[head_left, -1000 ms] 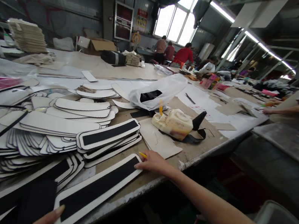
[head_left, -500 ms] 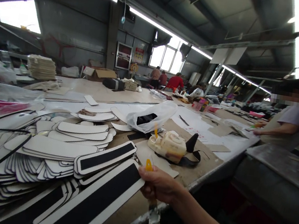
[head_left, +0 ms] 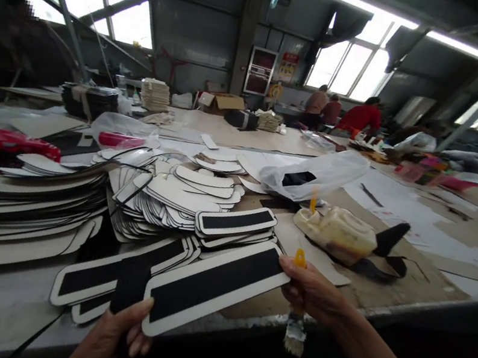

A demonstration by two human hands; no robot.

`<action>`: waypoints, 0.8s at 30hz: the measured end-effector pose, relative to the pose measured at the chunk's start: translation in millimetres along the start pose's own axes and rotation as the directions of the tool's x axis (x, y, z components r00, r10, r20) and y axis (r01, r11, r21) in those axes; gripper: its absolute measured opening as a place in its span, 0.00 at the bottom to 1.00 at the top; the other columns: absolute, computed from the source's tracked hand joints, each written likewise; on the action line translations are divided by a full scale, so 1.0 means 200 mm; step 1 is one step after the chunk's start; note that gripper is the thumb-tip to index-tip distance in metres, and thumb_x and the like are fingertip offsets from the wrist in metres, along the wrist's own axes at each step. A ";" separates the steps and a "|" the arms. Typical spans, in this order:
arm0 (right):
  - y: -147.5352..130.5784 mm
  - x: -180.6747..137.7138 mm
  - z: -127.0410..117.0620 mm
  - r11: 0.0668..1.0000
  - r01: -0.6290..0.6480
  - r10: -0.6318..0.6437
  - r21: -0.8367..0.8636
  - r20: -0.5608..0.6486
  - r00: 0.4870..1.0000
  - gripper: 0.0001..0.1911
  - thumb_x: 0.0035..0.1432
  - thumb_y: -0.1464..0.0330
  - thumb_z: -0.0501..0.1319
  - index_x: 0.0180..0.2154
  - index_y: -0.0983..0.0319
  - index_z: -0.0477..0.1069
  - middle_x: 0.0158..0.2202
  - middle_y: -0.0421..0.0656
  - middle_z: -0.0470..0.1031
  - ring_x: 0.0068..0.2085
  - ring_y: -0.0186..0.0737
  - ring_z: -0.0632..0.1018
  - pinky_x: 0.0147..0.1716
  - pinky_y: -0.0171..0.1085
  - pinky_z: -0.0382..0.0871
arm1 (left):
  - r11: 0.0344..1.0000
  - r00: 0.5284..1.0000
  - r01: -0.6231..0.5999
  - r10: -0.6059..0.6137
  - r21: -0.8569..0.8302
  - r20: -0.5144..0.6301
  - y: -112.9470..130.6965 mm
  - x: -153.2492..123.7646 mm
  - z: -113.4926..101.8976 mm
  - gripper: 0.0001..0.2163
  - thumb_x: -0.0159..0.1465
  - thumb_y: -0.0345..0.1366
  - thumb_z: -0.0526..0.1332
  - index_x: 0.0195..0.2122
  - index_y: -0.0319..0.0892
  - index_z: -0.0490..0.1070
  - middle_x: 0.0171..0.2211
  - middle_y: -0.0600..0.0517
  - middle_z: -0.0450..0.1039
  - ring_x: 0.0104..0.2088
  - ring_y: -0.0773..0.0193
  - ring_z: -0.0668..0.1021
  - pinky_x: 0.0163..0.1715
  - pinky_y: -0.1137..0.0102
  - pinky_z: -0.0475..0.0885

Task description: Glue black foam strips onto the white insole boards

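Observation:
A long white panel with a black strip down its middle [head_left: 214,285] is held off the table between both hands. My left hand [head_left: 114,335] pinches its near end, thumb on top, together with a loose black strip [head_left: 130,286]. My right hand [head_left: 316,293] grips the far end and also holds a brush with a yellow handle [head_left: 297,305], bristles pointing down. More black-striped panels [head_left: 112,280] lie on the table just beyond my left hand.
Heaps of white cut pieces [head_left: 172,192] cover the table's left and middle. A cream glue jug [head_left: 340,232] and a clear plastic bag [head_left: 313,173] sit to the right. Several people work at the far end of the table [head_left: 250,135].
The panel has come up off the table and my left hand now grips its near end. The view has swung to the left.

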State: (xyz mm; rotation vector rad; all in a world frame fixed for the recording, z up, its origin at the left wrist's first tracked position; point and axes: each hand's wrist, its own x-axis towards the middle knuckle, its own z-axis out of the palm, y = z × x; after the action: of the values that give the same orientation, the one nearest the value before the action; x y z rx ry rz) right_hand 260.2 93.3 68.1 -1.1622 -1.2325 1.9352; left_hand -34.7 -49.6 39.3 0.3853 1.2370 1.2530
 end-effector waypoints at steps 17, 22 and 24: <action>0.05 0.11 0.11 0.957 -0.042 0.045 -0.288 0.005 0.999 0.24 0.48 0.50 0.58 0.23 0.62 0.54 0.16 0.32 0.53 0.17 0.23 0.54 0.15 0.26 0.43 | 0.992 0.973 0.050 -0.022 0.117 -0.230 0.04 0.01 -0.05 0.19 0.44 0.42 0.67 0.08 0.43 0.58 0.07 0.59 0.55 0.11 0.69 0.63 0.16 0.71 0.63; 0.08 0.10 0.04 0.929 -0.096 0.078 -0.358 -0.065 0.995 0.24 0.46 0.48 0.58 0.23 0.62 0.55 0.15 0.33 0.56 0.16 0.23 0.54 0.15 0.27 0.42 | 0.989 0.989 0.044 -0.023 0.142 -0.145 -0.02 0.02 -0.02 0.17 0.48 0.42 0.64 0.10 0.43 0.59 0.08 0.59 0.57 0.13 0.68 0.64 0.18 0.71 0.64; 0.09 0.09 0.01 0.927 -0.093 0.069 -0.363 -0.077 0.995 0.24 0.47 0.49 0.58 0.22 0.62 0.55 0.15 0.33 0.56 0.16 0.23 0.55 0.15 0.27 0.43 | 0.985 0.992 0.031 -0.010 0.168 -0.125 -0.04 0.03 -0.01 0.17 0.49 0.43 0.63 0.11 0.43 0.59 0.09 0.59 0.57 0.14 0.69 0.64 0.19 0.71 0.65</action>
State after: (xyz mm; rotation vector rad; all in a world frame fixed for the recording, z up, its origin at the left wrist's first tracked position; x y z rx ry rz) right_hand 249.4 98.1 45.2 -1.4684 -1.5806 1.7548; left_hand -32.9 -47.4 28.6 0.4221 1.4562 1.1715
